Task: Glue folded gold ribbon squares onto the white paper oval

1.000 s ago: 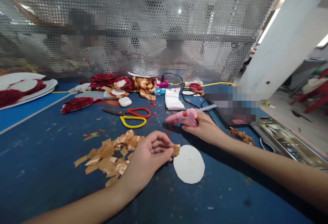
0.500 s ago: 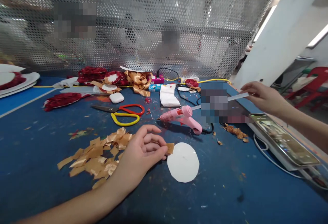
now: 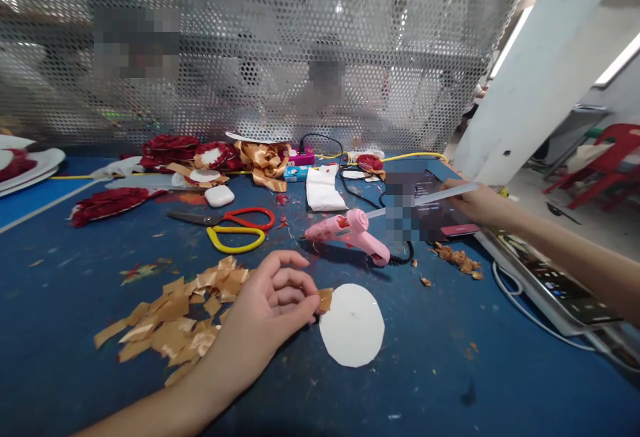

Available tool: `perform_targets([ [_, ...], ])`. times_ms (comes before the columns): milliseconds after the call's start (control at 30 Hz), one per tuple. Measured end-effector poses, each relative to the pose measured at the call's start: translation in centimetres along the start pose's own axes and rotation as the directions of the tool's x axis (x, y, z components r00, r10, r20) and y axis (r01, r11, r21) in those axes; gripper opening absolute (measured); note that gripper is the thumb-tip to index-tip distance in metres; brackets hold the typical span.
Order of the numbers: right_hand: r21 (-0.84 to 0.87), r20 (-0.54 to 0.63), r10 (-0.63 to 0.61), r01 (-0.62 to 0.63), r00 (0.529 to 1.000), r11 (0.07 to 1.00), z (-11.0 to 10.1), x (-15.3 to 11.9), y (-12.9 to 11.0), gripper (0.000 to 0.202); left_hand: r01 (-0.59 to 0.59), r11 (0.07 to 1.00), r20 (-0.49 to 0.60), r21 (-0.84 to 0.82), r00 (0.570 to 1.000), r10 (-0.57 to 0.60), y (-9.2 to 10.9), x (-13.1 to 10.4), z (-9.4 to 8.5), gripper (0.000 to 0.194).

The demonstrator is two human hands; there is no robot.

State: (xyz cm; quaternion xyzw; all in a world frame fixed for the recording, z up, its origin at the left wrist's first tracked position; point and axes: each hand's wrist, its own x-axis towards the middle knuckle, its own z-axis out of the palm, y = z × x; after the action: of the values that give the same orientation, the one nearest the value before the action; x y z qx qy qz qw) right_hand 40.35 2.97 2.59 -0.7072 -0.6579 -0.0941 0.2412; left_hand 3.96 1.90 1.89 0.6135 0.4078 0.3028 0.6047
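My left hand (image 3: 277,304) pinches a small gold ribbon piece (image 3: 325,300) between thumb and fingertips, at the left edge of a white paper disc (image 3: 353,325). A heap of cut gold ribbon pieces (image 3: 175,314) lies left of that hand. Beyond it, a pink glue gun (image 3: 347,234) rests on the table, a long translucent glue stick (image 3: 425,200) poking from its back. My right hand (image 3: 465,200) reaches over the lit dark screen (image 3: 440,214), fingers stretched out and partly behind the glue stick; whether they touch the screen I cannot tell.
Scissors (image 3: 235,227) with red and yellow handles lie beyond the heap, near a white case (image 3: 219,196). Red rosettes (image 3: 170,152) and gold ribbon (image 3: 265,160) line the back, before a perforated metal screen (image 3: 280,57). A phone (image 3: 550,277) lies at right.
My right hand has moved left and down, from the glue stick's end to over the dark screen, which now shows lit content. My left hand still pinches the ribbon piece. The view shifted slightly.
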Motion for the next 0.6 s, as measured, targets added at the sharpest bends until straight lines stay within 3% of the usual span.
perform_targets([
  [167, -0.012, 0.111, -0.068, 0.069, 0.992, 0.998, 0.5, 0.9, 2.2, 0.020, 0.002, 1.000, 0.008, 0.017, 1.000, -0.002, -0.1, -0.1, -0.1, 0.031],
  [333, -0.002, 0.279, -0.134, 0.140, 0.951, 0.990, 0.4, 1.9, 4.5, 0.014, -0.013, 1.000, 0.020, 0.017, 1.000, 0.012, -0.3, 0.1, -0.1, 0.030],
  [600, -0.043, 0.301, -0.169, 0.190, 0.939, 0.981, 0.4, 2.1, 4.5, 0.017, -0.013, 1.000, 0.011, 0.012, 1.000, 0.013, 0.0, 0.0, 0.0, 0.027],
])
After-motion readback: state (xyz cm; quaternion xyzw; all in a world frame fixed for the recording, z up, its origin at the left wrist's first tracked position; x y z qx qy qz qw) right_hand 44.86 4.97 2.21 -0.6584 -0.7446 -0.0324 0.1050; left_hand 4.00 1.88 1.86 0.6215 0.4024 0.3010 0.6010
